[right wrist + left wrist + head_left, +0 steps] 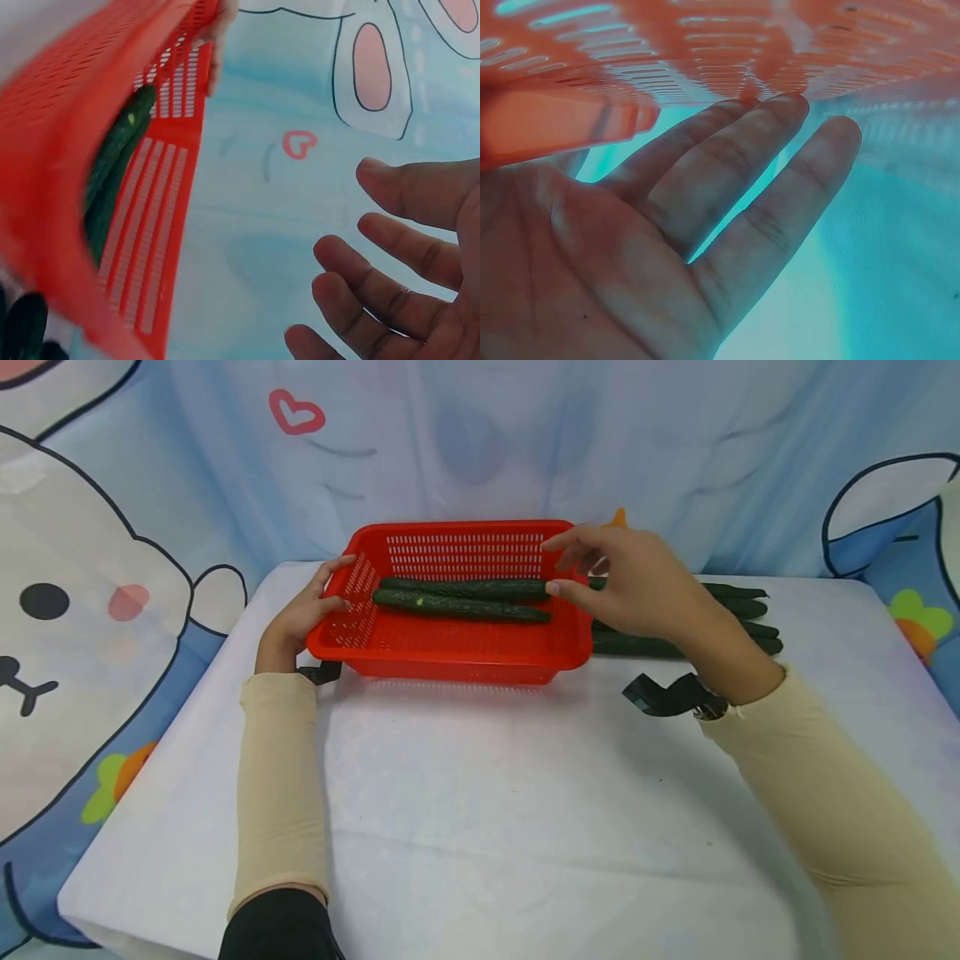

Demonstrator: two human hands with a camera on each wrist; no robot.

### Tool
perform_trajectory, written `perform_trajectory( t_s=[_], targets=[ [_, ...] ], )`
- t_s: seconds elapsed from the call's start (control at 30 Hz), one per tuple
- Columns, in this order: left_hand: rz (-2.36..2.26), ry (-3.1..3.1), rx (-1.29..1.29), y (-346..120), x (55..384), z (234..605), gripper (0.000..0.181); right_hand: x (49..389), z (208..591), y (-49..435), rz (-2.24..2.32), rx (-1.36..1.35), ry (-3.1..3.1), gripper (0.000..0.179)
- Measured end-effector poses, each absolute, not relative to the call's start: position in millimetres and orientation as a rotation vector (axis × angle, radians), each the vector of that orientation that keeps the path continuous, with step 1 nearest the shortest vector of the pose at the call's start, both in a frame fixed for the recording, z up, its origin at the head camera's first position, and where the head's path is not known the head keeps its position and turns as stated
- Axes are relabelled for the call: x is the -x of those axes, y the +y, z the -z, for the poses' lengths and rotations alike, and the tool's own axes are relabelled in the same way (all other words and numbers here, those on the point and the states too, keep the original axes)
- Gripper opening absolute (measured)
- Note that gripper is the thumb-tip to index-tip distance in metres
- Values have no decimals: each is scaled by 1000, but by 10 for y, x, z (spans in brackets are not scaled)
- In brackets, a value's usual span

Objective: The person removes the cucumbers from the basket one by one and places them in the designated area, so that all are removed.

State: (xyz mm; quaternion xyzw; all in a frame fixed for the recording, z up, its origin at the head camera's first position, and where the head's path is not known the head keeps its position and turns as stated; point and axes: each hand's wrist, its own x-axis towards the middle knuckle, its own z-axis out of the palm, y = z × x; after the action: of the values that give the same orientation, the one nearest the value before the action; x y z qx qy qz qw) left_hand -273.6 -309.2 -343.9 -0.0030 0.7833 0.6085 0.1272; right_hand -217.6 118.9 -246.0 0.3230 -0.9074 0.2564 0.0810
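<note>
A red plastic basket (450, 662) with slotted walls stands toward the back of the table. Two long dark green cucumbers (465, 603) lie side by side in it. My left hand (298, 614) grips its left end, thumb and a finger over the rim. Three more fingers (727, 161) reach beneath the slotted plastic in the left wrist view. Over the basket's right end hovers my right hand (637, 578), fingers loosely bent and apart, holding nothing. The right wrist view shows its spread fingers (375, 289) beside the basket. More cucumbers (750, 608) lie right of the basket, partly hidden behind the right hand.
A white cloth (510, 827) covers the table. Behind it hangs a light blue curtain (480, 443) with cartoon prints, close to the basket's back rim. A dark strap (671, 696) sticks out from the right wrist.
</note>
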Motion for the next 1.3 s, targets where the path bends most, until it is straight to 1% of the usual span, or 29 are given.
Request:
perform_trajectory(
  t_s=[0.1, 0.23, 0.37, 0.5, 0.7, 0.93, 1.3],
  targets=[
    [-1764, 2283, 9, -3091, 2728, 3432, 69, 2344, 2397, 1039, -801, -995, -2803, 44],
    [-1754, 2290, -5, -3089, 2714, 3423, 69, 2655, 2397, 896, -868, -1004, -2960, 47],
    [-1754, 2280, -17, -3068, 2709, 3440, 69, 2937, 2481, 782, -978, -968, -3057, 45],
    [-1756, 2276, -19, -3058, 2717, 3476, 68, 3120, 2632, 627, -962, -978, -3159, 45],
    [-1752, 2271, -15, -3064, 2719, 3505, 68, 3246, 2837, 401, -975, -896, -3286, 48],
    [-1721, 2295, -4, -3086, 2695, 3514, 70, 3333, 3054, 231, -876, -822, -3335, 45],
    [-1724, 2314, 16, -3123, 2713, 3473, 71, 3359, 3129, 150, -551, -820, -3404, 40]
  ],
)
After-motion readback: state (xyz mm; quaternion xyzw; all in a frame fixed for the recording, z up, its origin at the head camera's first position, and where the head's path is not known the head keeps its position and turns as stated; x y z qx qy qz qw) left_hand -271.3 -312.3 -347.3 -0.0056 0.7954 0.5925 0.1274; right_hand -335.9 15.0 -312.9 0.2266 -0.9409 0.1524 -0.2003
